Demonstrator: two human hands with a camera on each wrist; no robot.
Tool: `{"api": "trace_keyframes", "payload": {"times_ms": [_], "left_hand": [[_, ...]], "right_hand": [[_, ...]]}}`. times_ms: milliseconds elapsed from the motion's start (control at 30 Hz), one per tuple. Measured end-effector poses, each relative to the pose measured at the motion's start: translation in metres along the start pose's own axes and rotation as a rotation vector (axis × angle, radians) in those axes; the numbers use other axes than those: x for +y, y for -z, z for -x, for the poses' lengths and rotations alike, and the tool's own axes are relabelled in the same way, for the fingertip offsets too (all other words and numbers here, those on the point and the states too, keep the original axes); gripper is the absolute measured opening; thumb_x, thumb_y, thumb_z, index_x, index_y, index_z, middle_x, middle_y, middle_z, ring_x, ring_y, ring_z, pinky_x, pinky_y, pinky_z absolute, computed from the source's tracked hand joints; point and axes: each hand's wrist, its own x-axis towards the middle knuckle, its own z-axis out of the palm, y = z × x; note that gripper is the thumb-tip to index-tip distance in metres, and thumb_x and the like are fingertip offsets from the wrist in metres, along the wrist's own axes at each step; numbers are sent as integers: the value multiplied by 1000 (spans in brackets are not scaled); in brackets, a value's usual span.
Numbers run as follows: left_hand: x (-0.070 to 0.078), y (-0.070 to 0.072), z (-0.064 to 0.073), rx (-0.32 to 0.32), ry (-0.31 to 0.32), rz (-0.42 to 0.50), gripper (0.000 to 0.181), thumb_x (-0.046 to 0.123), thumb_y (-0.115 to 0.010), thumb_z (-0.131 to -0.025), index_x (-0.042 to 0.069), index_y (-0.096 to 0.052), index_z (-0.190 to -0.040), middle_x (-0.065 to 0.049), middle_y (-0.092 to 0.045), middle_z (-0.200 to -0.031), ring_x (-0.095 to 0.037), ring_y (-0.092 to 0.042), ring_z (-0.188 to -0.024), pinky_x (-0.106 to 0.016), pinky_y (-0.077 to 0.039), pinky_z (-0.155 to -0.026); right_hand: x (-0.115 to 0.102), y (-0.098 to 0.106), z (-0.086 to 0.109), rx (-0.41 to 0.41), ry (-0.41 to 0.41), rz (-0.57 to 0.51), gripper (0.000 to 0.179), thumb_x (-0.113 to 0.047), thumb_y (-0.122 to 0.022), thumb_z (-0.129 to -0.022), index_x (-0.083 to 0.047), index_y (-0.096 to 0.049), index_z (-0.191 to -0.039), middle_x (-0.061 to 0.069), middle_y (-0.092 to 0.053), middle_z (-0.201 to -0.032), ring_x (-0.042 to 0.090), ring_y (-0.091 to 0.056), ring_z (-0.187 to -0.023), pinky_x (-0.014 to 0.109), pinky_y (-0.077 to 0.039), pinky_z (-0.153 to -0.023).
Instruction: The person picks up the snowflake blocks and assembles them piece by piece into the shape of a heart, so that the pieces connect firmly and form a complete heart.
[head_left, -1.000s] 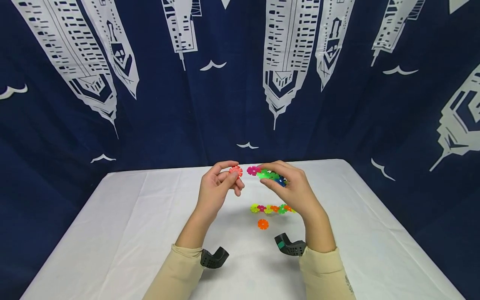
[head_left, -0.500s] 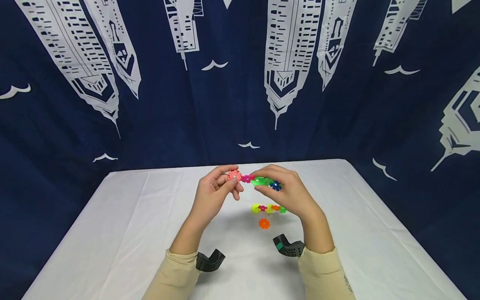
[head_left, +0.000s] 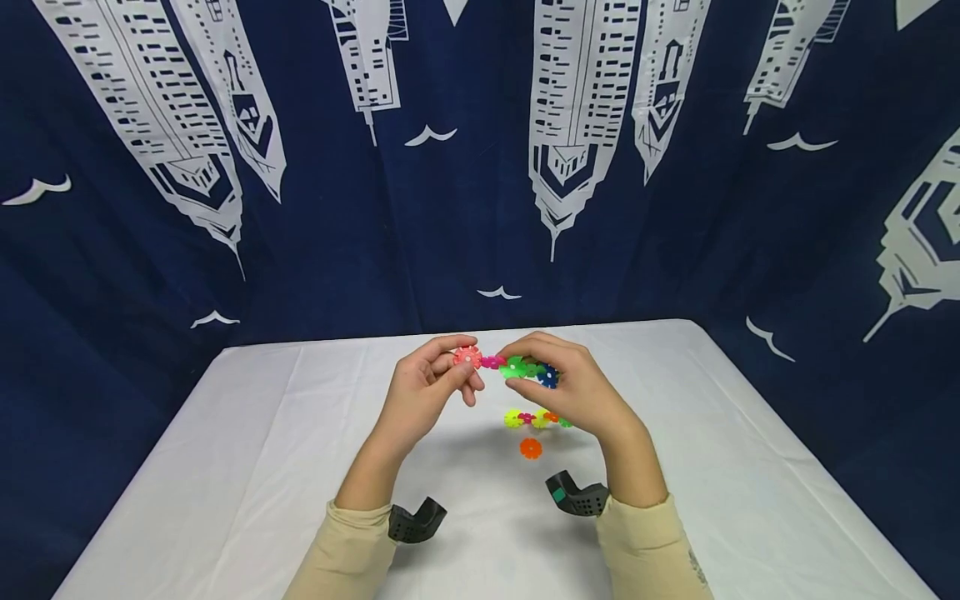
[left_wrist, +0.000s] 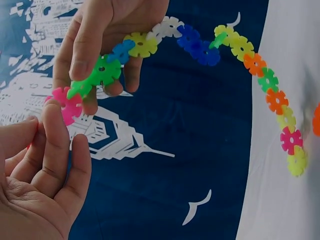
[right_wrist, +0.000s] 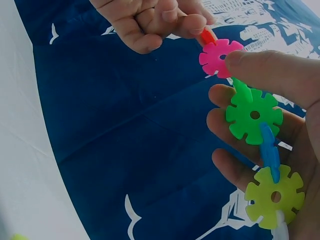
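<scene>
My left hand (head_left: 420,390) pinches a coral-red notched plastic disc (head_left: 467,357) between thumb and fingers. Its edge meets the pink disc (right_wrist: 216,59) at the end of a long chain of interlocking discs (left_wrist: 141,45). My right hand (head_left: 585,390) holds that chain near the same end, its thumb on the pink disc and fingers behind the green disc (right_wrist: 254,116). From there the chain runs through blue, yellow and white discs, then curves away in the left wrist view. Its far end, with a yellow disc (left_wrist: 297,161), lies over the white table.
A loose orange disc (head_left: 531,448) lies on the white-covered table (head_left: 285,483), in front of the chain's far end. Behind the table hangs a dark blue curtain (head_left: 450,225) with white building prints. Each wrist wears a black mount (head_left: 417,521).
The two hands have come together, bringing the coral-red disc from apart to the pink disc's edge. Both hands have sunk slightly, and the right one has shifted left with the chain.
</scene>
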Motion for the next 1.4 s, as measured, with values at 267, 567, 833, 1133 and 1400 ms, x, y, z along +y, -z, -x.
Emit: {"api": "trace_keyframes", "payload": {"times_ms": [267, 567, 833, 1133, 1400], "left_hand": [[0, -1, 0, -8, -25, -2, 30, 6, -61, -98, 3, -59, -128, -26, -68, -84, -14, -65, -60, -26, -57, -83], [-2, -5, 2, 28, -44, 49, 28, 1, -61, -97, 1, -59, -125, -28, -67, -83, -13, -64, -58, -26, -59, -81], [-1, -11, 3, 38, -3, 69, 28, 1, -61, -97, 3, -61, -125, -10, -69, -79, -15, -64, -58, -28, -59, -85], [0, -15, 2, 46, -23, 59, 29, 2, -62, -96, 2, -60, -126, -27, -69, -85, -12, -65, -59, -27, -59, -83], [-11, -13, 0, 28, 26, 46, 36, 8, -62, -97, 7, -55, -132, -20, -70, -86, -15, -64, -60, -26, -56, -72]], "right_hand": [[-4, -6, -4, 62, 19, 35, 19, -12, -75, -89, -18, -73, -107, -6, -71, -101, 8, -60, -83, 22, -54, -74], [-7, -16, -8, 195, 107, 107, 14, -5, -77, -86, -14, -75, -96, -5, -74, -95, 8, -68, -85, 22, -57, -75], [-8, -16, -9, 226, 196, 50, 16, 3, -77, -82, -9, -76, -92, 4, -77, -97, 17, -72, -93, 16, -55, -83], [-7, -14, -8, 217, 145, 45, 14, -1, -77, -84, -10, -76, -95, 3, -77, -97, 16, -72, -95, 19, -56, -84], [-3, -8, -7, 246, 148, 67, 15, -2, -77, -84, -10, -77, -96, 3, -77, -97, 15, -71, -92, 15, -54, -81]]}}
